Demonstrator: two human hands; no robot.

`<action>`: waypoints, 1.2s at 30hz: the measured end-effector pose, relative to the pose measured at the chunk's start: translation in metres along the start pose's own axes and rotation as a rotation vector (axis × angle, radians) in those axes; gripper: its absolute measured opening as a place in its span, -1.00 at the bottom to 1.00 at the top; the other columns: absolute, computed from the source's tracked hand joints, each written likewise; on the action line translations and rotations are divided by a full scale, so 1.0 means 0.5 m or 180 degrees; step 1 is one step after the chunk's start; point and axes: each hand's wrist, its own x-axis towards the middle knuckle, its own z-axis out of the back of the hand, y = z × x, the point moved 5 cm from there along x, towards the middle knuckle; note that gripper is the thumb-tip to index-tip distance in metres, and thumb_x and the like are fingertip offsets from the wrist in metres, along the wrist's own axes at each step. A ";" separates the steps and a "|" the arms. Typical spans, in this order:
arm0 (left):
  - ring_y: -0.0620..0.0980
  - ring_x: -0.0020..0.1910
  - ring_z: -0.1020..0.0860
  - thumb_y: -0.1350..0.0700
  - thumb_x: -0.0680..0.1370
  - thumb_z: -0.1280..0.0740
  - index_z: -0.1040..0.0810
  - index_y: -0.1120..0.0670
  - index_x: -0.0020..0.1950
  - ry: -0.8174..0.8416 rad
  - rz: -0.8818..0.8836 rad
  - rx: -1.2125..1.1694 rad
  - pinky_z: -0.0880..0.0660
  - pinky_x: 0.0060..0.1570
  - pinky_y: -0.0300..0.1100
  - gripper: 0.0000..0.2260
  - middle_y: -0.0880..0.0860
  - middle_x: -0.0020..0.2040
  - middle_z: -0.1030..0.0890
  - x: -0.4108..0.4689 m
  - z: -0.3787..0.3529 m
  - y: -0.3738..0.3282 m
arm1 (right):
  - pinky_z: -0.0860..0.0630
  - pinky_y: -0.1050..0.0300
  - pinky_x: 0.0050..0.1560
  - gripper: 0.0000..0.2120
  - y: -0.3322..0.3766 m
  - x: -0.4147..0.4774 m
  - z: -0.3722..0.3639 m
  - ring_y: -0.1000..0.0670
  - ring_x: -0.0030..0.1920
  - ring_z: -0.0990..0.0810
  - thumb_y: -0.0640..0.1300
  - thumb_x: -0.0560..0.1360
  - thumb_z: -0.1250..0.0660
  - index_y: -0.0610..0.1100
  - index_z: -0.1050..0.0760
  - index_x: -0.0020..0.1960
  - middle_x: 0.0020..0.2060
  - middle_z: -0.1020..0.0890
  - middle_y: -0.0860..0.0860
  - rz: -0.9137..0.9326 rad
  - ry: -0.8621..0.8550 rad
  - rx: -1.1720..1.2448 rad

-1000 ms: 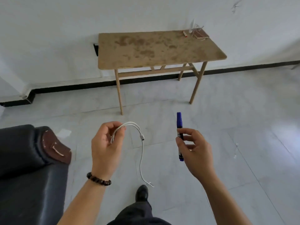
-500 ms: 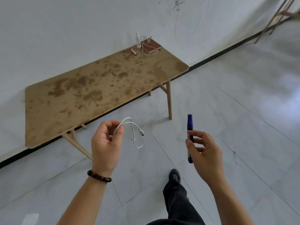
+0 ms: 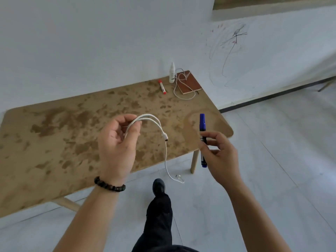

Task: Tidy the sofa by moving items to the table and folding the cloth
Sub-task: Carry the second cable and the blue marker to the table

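We count 2 hands: left hand (image 3: 118, 142) & right hand (image 3: 221, 157). White cables, 2: hand-held cable (image 3: 165, 136) in the left hand, corner cable (image 3: 184, 99) at the worktop (image 3: 72, 142) far right corner. Markers, 2: blue marker (image 3: 202, 124) in the right hand, red marker (image 3: 162, 86) nr that corner. Also there: 1 white bottle (image 3: 172, 73), 1 brown notebook (image 3: 190, 84). Bead bracelet (image 3: 109, 185): 1. Worktop: 1.

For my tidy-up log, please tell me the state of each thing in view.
Left hand, grips white cable
White cable, looped, end hanging
Right hand, pinches blue marker
Blue marker, capped, upright
Red marker, lying on table
Bottle, upright
Notebook, closed
Second cable, loose, partly on notebook
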 end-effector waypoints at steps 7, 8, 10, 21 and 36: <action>-0.08 -0.25 -0.54 0.16 0.53 -0.40 -0.60 0.00 -0.03 0.0351 0.0264 -0.0310 -0.49 -0.21 -0.24 -0.93 0.00 -0.18 -0.64 0.317 -0.188 0.095 | -0.65 0.15 -0.20 -0.75 -0.011 0.329 -0.061 0.17 -0.02 -0.64 -0.18 0.52 -0.42 0.18 -0.57 0.02 0.00 -0.66 0.15 -0.0116 -0.0176 -0.0282; -0.09 -0.25 -0.55 0.16 0.52 -0.41 -0.60 -0.01 -0.03 0.0414 0.0293 -0.0372 -0.49 -0.22 -0.26 -0.93 -0.02 -0.18 -0.64 0.360 -0.215 0.099 | -0.65 0.16 -0.20 -0.74 -0.007 0.370 -0.065 0.16 -0.03 -0.64 -0.18 0.52 -0.42 0.20 -0.56 0.02 -0.01 -0.65 0.16 -0.0129 -0.0216 -0.0302; -0.13 -0.25 -0.56 0.21 0.54 -0.40 -0.58 0.02 -0.03 0.0462 0.0305 -0.0430 -0.49 -0.21 -0.31 -0.90 -0.05 -0.18 -0.65 0.438 -0.263 0.106 | -0.64 0.20 -0.25 -0.74 -0.003 0.448 -0.072 0.14 -0.11 -0.65 -0.19 0.54 -0.41 0.19 -0.56 0.03 -0.04 -0.65 0.14 -0.0163 -0.0278 -0.0309; -0.06 -0.28 -0.59 0.27 0.52 -0.40 -0.52 0.05 -0.04 -0.0340 0.1134 -0.0281 -0.51 -0.23 -0.19 -0.85 -0.01 -0.21 -0.64 0.686 -0.398 0.397 | -0.64 0.14 -0.14 -0.77 -0.155 0.781 -0.181 0.20 -0.02 -0.61 -0.17 0.55 -0.38 0.13 -0.56 0.11 0.02 -0.61 0.21 -0.0692 -0.0032 -0.0431; 0.06 -0.27 -0.63 0.04 0.49 -0.43 -0.55 -0.03 -0.17 -0.0618 0.2736 0.1018 -0.60 -0.20 -0.09 -0.91 -0.01 -0.22 -0.62 0.669 -0.480 0.805 | -0.49 0.11 0.22 -0.56 -0.459 1.008 -0.381 -0.02 0.27 -0.51 -0.23 0.55 -0.31 -0.08 -0.47 0.42 0.36 -0.47 -0.01 -0.0427 0.1629 -0.1658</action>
